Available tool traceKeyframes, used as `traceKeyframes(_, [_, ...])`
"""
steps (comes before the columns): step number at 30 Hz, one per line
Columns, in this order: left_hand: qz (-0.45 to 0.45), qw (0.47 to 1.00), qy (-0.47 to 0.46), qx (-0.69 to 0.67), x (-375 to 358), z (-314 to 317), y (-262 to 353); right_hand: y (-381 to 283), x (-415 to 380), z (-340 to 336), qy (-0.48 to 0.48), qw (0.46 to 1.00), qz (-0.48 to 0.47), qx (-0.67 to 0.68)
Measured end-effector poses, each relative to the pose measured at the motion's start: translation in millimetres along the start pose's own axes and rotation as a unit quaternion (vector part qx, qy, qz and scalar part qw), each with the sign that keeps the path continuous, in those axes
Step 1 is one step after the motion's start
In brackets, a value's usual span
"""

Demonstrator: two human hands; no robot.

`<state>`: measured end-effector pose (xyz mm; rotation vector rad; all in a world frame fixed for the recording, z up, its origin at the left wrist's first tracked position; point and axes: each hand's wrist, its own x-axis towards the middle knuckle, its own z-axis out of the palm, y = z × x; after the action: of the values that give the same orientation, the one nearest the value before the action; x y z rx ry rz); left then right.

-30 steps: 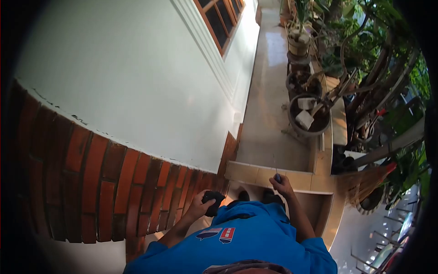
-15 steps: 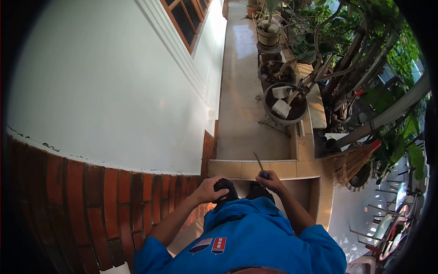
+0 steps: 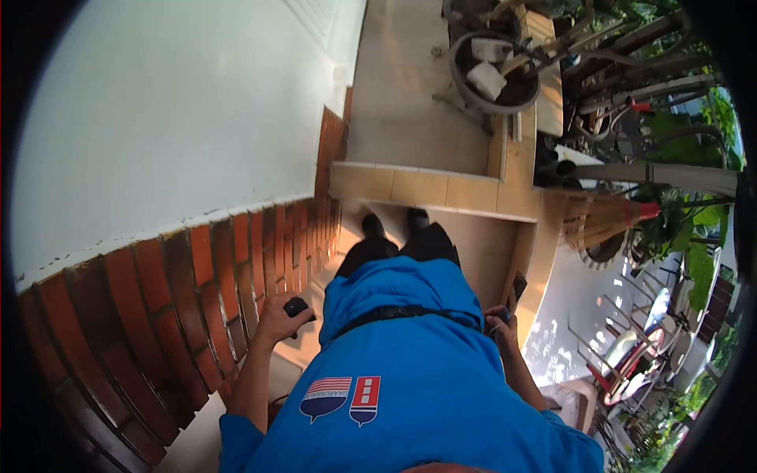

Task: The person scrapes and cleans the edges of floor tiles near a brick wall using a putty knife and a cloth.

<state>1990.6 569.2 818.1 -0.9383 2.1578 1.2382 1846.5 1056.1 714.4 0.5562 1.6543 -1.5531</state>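
On my head cam, L hand (image 3: 276, 318), near the brick wall (image 3: 181, 299), has fingers curled round a black item (image 3: 297, 307), thumb across, prob. for grip, & R hand (image 3: 503, 325), by the shirt (image 3: 418, 363), is closed on an apparent knife (image 3: 516, 290), blade fwd, prob. clearing the body.

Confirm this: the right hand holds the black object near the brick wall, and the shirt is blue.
The hand is wrong: the head view shows the left hand holding the black object near the brick wall. The shirt is blue, as you say.
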Motion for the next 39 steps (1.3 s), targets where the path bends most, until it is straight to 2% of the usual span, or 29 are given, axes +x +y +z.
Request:
traceKeyframes(2, [-0.115,0.991,-0.063,-0.015,-17.6,-2.6,2.6,-3.0,-28.5,-2.0,0.008,0.999,0.036,0.005])
traceKeyframes(3, [-0.100,0.992,-0.075,-0.014,-25.6,2.6,-15.2,-6.0,-42.0,1.9,0.008,1.000,0.026,0.016])
traceKeyframes(6, [-0.114,0.973,-0.203,0.000,-40.0,12.9,-21.7,0.3,-72.8,-3.6,-0.007,0.998,0.062,0.023])
traceKeyframes(7, [-0.111,0.962,-0.250,0.016,-42.4,14.4,-16.0,15.8,-80.3,-5.5,0.021,0.996,0.050,0.066])
traceKeyframes(8, [-0.100,0.956,-0.271,0.049,-44.9,20.2,-15.8,15.5,-88.0,-4.8,0.018,0.996,0.059,0.064])
traceKeyframes(10, [-0.119,0.950,-0.286,0.033,-55.0,35.7,-22.5,12.9,-99.9,-3.9,0.017,0.995,0.083,0.058])
traceKeyframes(15, [-0.127,0.944,-0.292,-0.087,-81.3,73.8,-76.0,0.2,-110.8,-2.2,0.007,0.992,0.124,0.032])
traceKeyframes(19, [-0.151,0.923,-0.247,-0.254,-92.6,85.1,-66.2,-8.2,-112.7,-1.0,0.002,0.990,0.140,0.017])
traceKeyframes(22, [-0.077,0.969,-0.189,-0.139,-100.2,87.1,-54.6,-12.0,-113.8,-0.1,0.000,0.989,0.149,0.012])
traceKeyframes(24, [-0.069,0.955,-0.162,-0.241,-109.9,110.3,-85.6,-14.5,-113.9,1.0,-0.002,0.988,0.154,0.011])
traceKeyframes(25, [-0.066,0.943,-0.148,-0.290,-109.7,111.7,-82.1,-15.7,-113.5,1.3,-0.004,0.988,0.156,0.009])
traceKeyframes(28, [-0.057,0.935,-0.146,-0.317,-115.4,103.2,-66.7,-18.1,-115.8,1.7,-0.004,0.986,0.164,0.008])
traceKeyframes(30, [-0.143,0.918,-0.145,-0.340,-120.1,109.1,-71.0,-19.6,-115.7,2.7,-0.006,0.986,0.169,0.006])
traceKeyframes(39, [-0.146,0.920,-0.167,-0.322,-128.6,108.1,-71.1,-22.0,-121.3,9.9,-0.004,0.983,0.185,0.011])
